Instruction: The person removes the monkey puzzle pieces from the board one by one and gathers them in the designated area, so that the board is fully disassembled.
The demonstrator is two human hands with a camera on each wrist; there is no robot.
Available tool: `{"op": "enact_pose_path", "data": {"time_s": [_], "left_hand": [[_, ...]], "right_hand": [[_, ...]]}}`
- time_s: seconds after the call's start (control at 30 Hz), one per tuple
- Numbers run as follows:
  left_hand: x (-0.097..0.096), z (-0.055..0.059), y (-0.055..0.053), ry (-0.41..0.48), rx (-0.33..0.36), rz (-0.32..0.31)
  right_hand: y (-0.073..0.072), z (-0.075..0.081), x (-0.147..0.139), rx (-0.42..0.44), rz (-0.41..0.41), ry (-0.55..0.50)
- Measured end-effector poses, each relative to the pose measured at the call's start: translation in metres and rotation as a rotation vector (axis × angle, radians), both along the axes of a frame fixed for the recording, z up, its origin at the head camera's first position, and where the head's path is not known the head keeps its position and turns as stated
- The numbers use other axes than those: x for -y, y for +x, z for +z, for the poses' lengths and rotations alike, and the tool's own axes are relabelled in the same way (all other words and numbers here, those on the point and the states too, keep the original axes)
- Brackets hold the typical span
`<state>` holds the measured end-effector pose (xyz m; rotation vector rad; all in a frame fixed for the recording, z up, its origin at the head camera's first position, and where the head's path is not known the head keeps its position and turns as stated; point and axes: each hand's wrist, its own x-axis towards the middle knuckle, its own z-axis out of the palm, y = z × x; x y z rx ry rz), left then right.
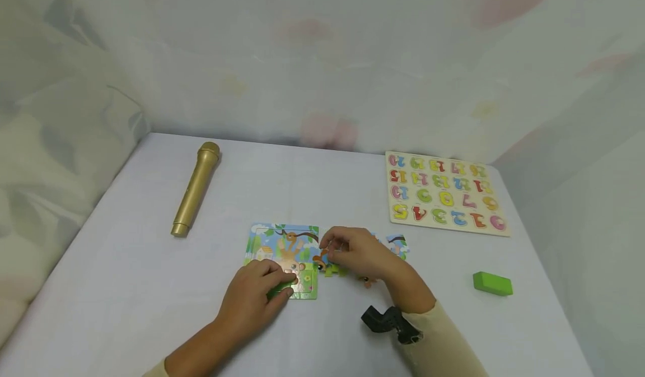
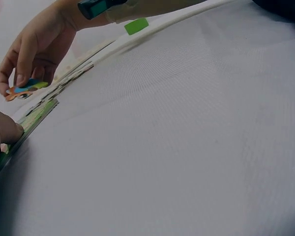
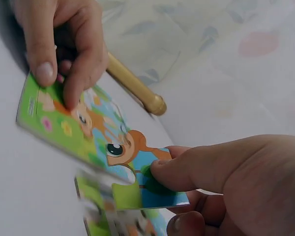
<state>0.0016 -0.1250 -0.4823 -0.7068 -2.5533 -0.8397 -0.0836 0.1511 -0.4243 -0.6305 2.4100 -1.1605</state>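
Observation:
A jigsaw tray (image 1: 311,290) with a monkey picture lies on the white table. My left hand (image 1: 254,293) rests on its near part, thumb and forefinger touching the picture. My right hand (image 1: 360,251) pinches a puzzle piece (image 3: 150,196) between thumb and fingers, just right of the tray. The piece shows blue, green and part of an orange-brown animal with a big eye; in the right wrist view it overlaps the tray's edge. Loose puzzle pieces (image 1: 397,241) lie under and beyond the right hand, partly hidden by it.
A gold microphone (image 1: 196,189) lies at the left. Back right is a wooden number board (image 1: 445,195) with colourful digits. A green block (image 1: 492,283) sits near the right edge. Patterned cloth (image 1: 322,57) hangs behind the table.

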Motion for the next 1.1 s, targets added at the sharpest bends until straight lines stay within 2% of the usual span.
{"op": "enact_pose_path", "data": {"time_s": [0.23, 0.43, 0.63, 1.1], "left_hand": [[0.002, -0.001, 0.001, -0.015, 0.007, 0.005], [0.002, -0.001, 0.001, -0.004, 0.002, 0.002], [0.001, -0.001, 0.001, -0.005, 0.005, 0.004], [0.001, 0.001, 0.001, -0.014, 0.005, 0.007]], "right_hand": [[0.008, -0.003, -0.029, 0.102, -0.054, -0.036], [0.012, -0.005, -0.054, 0.051, -0.100, 0.025], [0.022, -0.006, -0.082, -0.009, -0.143, 0.061], [0.041, -0.014, -0.134, 0.004, -0.235, 0.108]]}}
